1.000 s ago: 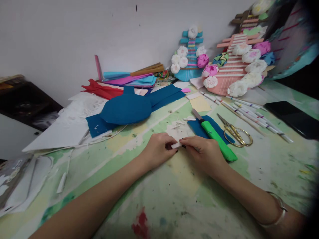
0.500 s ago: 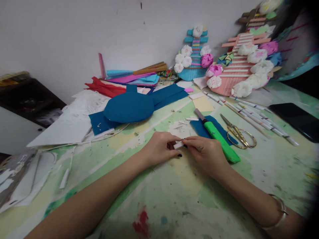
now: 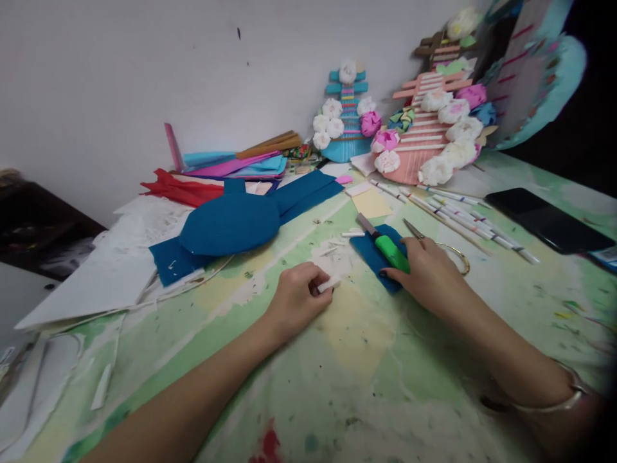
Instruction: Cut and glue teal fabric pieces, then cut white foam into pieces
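My left hand [image 3: 299,299] is closed, holding a small white strip [image 3: 329,284] that sticks out between thumb and fingers. To its right, my right hand [image 3: 427,270] is wrapped over the green handle of a knife [image 3: 393,253], thumb on the near side and fingers on the far side. The knife lies across a dark blue piece of paper [image 3: 369,257], its blade pointing away. Scissors with gold handles [image 3: 456,253] lie partly hidden behind my right hand. Small white scraps [image 3: 330,251] are scattered on the table just beyond my left hand.
A dark blue guitar-like cutout [image 3: 231,224] lies at the back left beside white sheets [image 3: 91,276]. Flower-decorated guitar shapes [image 3: 419,141] lean at the wall. Paper sticks [image 3: 472,222] and a black phone [image 3: 544,217] lie to the right. A yellow note [image 3: 372,202] is behind the knife.
My right hand has let go of the white strip and moved right onto the knife handle. My left hand keeps the strip. The view has shifted to the right.
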`<move>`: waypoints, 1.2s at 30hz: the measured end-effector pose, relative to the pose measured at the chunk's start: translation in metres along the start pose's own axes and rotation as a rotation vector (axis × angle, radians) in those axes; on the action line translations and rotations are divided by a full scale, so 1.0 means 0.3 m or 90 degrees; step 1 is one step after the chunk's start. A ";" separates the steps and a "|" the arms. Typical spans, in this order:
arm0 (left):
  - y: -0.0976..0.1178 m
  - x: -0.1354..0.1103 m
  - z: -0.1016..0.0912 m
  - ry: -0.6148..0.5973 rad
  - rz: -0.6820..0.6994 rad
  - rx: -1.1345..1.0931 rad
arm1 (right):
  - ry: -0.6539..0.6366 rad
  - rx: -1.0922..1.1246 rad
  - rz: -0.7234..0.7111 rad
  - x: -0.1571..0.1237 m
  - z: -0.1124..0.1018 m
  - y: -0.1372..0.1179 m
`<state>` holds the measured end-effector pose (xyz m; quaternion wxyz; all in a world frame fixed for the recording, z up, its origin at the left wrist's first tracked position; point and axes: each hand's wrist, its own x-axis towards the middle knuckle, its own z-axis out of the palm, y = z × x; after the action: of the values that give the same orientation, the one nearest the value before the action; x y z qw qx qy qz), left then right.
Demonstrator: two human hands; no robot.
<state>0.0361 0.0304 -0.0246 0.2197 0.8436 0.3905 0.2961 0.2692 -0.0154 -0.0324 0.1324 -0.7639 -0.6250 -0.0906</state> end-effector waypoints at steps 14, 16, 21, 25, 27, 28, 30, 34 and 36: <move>-0.099 0.048 -0.068 0.038 -0.115 0.029 | -0.103 0.252 -0.222 -0.094 -0.024 -0.136; -0.097 0.048 -0.066 0.041 -0.116 0.024 | -0.116 0.206 -0.248 -0.115 -0.016 -0.149; -0.105 0.050 -0.060 0.040 -0.129 0.001 | -0.109 0.061 -0.297 -0.132 -0.019 -0.161; -0.112 0.051 -0.056 0.039 -0.141 -0.020 | -0.114 0.022 -0.296 -0.132 -0.016 -0.168; -0.113 0.050 -0.055 0.040 -0.139 -0.024 | -0.116 0.027 -0.290 -0.132 -0.015 -0.170; -0.113 0.050 -0.054 0.039 -0.137 -0.024 | -0.118 0.030 -0.288 -0.132 -0.014 -0.171; -0.114 0.049 -0.053 0.039 -0.135 -0.025 | -0.126 0.035 -0.286 -0.132 -0.014 -0.170; -0.114 0.048 -0.052 0.041 -0.143 -0.029 | -0.139 0.028 -0.287 -0.133 -0.015 -0.171; -0.115 0.049 -0.052 0.043 -0.147 -0.035 | -0.144 0.019 -0.286 -0.132 -0.017 -0.174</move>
<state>0.0150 0.0649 -0.0293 0.2616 0.7764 0.4838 0.3077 0.2104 -0.0442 -0.0348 0.0496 -0.6088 -0.7914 -0.0222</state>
